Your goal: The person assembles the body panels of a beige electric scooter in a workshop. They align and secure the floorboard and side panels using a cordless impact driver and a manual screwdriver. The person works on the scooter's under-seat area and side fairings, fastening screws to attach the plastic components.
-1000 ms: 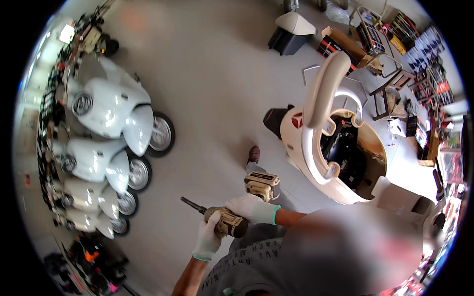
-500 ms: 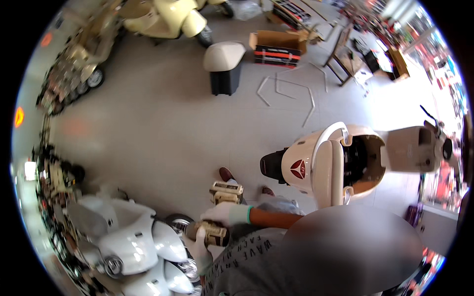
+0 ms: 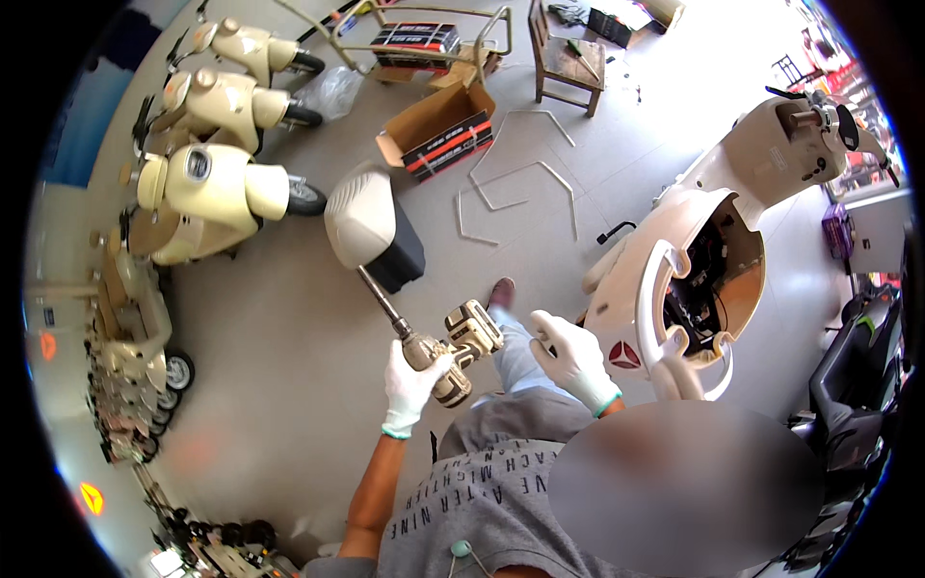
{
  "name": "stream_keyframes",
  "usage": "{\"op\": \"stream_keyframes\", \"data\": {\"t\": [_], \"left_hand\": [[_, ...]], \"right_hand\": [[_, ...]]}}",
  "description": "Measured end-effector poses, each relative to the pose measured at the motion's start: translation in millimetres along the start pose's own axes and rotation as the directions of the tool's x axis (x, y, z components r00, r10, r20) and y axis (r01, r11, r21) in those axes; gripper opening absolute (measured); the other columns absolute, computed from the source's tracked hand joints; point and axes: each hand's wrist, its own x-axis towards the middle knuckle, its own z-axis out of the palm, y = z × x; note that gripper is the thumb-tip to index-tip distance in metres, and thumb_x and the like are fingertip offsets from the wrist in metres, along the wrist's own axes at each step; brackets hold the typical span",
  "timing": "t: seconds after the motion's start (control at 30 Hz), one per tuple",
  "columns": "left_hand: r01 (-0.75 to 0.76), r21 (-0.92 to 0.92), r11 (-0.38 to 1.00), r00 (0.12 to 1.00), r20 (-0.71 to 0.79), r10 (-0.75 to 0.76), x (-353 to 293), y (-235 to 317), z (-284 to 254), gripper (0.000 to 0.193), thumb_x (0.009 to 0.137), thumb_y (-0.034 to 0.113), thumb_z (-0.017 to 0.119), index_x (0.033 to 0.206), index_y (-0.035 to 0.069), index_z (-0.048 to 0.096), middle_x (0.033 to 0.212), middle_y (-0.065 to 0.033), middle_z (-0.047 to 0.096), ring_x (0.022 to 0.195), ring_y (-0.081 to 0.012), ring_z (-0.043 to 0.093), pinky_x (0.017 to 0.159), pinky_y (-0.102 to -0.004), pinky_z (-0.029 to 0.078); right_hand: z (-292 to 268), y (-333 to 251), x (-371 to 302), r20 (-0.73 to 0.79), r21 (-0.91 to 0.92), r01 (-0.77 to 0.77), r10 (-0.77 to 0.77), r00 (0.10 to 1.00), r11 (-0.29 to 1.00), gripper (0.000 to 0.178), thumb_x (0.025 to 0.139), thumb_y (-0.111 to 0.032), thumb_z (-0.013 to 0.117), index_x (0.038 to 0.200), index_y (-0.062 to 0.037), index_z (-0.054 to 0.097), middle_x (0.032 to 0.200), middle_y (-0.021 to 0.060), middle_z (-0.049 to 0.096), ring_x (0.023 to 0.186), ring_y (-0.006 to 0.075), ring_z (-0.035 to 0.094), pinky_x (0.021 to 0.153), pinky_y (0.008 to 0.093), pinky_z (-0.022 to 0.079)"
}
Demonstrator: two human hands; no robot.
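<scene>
My left hand [image 3: 409,385], in a white knit glove with a green cuff, is wrapped round the body of a tan and black cordless impact wrench [image 3: 424,354]. Its long dark shaft points up and away to the left, and the battery end sticks out to the right. My right hand [image 3: 570,364], gloved alike, hovers apart from the tool with its fingers partly bent and spread, nothing in it. Just right of that hand stands a cream scooter [image 3: 631,289] with its seat opening uncovered, showing dark parts and wiring inside.
Ahead, a cream and black scooter top box [image 3: 363,222] rests on the floor near an open cardboard carton [image 3: 438,135]. Thin bent strips [image 3: 525,178] lie beyond. Further off are a wooden chair [image 3: 568,67] and a metal trolley [image 3: 414,14]. Cream scooters [image 3: 207,197] line the left.
My body has turned right, so the surroundings swing left. My right hand has let go of the impact wrench, which my left hand now holds alone, shaft pointing forward.
</scene>
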Motion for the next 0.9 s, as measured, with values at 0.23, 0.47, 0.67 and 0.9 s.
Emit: {"op": "stream_keyframes", "data": {"t": [0.23, 0.47, 0.67, 0.9], "left_hand": [[-0.109, 0.422, 0.9, 0.994, 0.038, 0.103, 197.6, 35.9, 19.7, 0.059, 0.061, 0.033, 0.084, 0.1, 0.0, 0.054, 0.092, -0.0179, 0.065, 0.084, -0.031, 0.065, 0.076, -0.0399, 0.051], [-0.213, 0.627, 0.749, 0.974, 0.201, 0.109, 388.5, 95.1, 88.2, 0.068, 0.057, 0.038, 0.084, 0.106, 0.005, 0.051, 0.093, -0.0195, 0.065, 0.085, -0.0348, 0.065, 0.075, -0.0439, 0.052], [-0.283, 0.673, 0.684, 0.934, 0.355, 0.037, 558.0, 114.5, 196.5, 0.065, 0.06, 0.036, 0.08, 0.108, 0.006, 0.048, 0.096, -0.0197, 0.065, 0.089, -0.0358, 0.064, 0.078, -0.0451, 0.051], [-0.215, 0.742, 0.635, 0.916, 0.379, -0.133, 725.3, 89.8, 364.7, 0.071, 0.058, 0.03, 0.081, 0.112, 0.005, 0.042, 0.095, -0.0195, 0.065, 0.09, -0.0361, 0.064, 0.079, -0.0447, 0.052]], "right_hand": [[-23.8, 31.7, 84.3, -0.196, 0.192, -0.306, 0.342, 0.919, 0.933, 0.028, 0.08, -0.009, 0.061, 0.108, -0.006, 0.057, 0.082, 0.0121, 0.064, 0.073, 0.0265, 0.065, 0.066, 0.0341, 0.05], [-78.6, 76.4, 164.6, -0.371, 0.275, -0.507, 0.577, 0.728, 0.817, 0.025, 0.084, -0.006, 0.059, 0.108, 0.001, 0.059, 0.082, 0.0102, 0.066, 0.074, 0.0175, 0.066, 0.072, 0.0289, 0.05], [-131.6, 166.1, 267.7, -0.375, 0.246, -0.621, 0.664, 0.647, 0.744, 0.025, 0.084, -0.009, 0.059, 0.108, -0.0008, 0.06, 0.084, 0.0146, 0.067, 0.074, 0.0225, 0.066, 0.071, 0.0305, 0.051], [-174.7, 289.7, 363.4, -0.298, 0.408, -0.762, 0.863, 0.409, 0.502, 0.022, 0.087, -0.011, 0.059, 0.103, 0.0032, 0.061, 0.081, 0.0084, 0.065, 0.069, 0.0112, 0.061, 0.066, 0.025, 0.049]]}}
